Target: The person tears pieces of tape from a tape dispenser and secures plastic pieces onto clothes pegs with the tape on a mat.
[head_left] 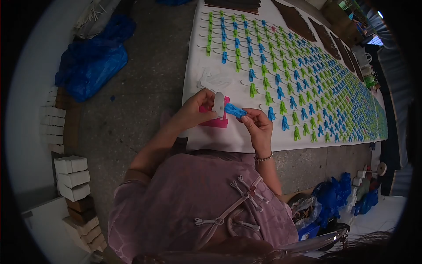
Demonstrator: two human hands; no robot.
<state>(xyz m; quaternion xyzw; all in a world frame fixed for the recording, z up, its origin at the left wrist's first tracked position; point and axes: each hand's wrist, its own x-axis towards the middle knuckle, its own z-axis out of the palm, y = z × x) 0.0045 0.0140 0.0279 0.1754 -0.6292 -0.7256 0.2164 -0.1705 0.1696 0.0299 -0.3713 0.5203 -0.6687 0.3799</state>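
Observation:
My left hand (198,108) pinches an upright white strip (219,104) by its edge. The blue clothespin (235,111) is in my right hand (259,126), held by one end between thumb and fingers. Its other end points at the white strip and appears close to it; whether they touch I cannot tell. Just below and behind the white strip is a bright pink holder (220,123), partly hidden by my left hand. A loose pile of white strips (216,82) lies on the white table (198,136) beyond my left hand.
Rows of green and blue clothespins (264,70) with thin white strips cover the table to the right. Dark brown fringed pieces (295,21) lie along the far side. Blue plastic bags (94,66) and stacked white blocks (72,178) stand to the left.

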